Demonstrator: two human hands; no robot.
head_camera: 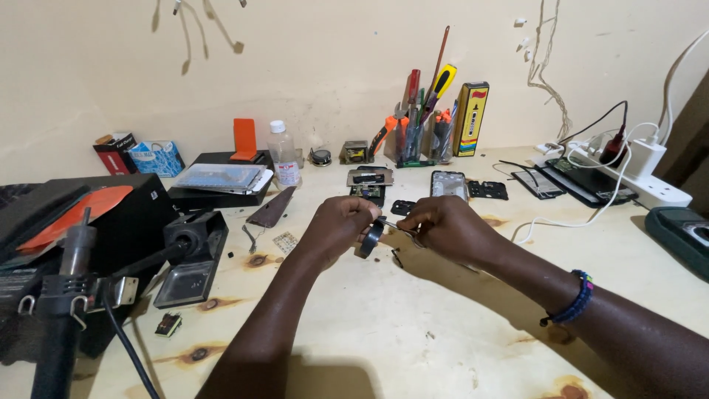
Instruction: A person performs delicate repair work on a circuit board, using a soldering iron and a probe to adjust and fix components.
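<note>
Several screwdrivers [436, 81] upright in holder [421, 144]; hands [336, 225] grip tape roll [371, 238].

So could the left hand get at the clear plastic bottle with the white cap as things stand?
Probably yes, but not freely: the left hand is holding a small black roll of tape. The clear plastic bottle stands upright beyond it, with only bare wooden table between.

Both forearms angled inward, left hand [336, 225] and right hand [443, 225] close together, fingers curled tight.
</note>
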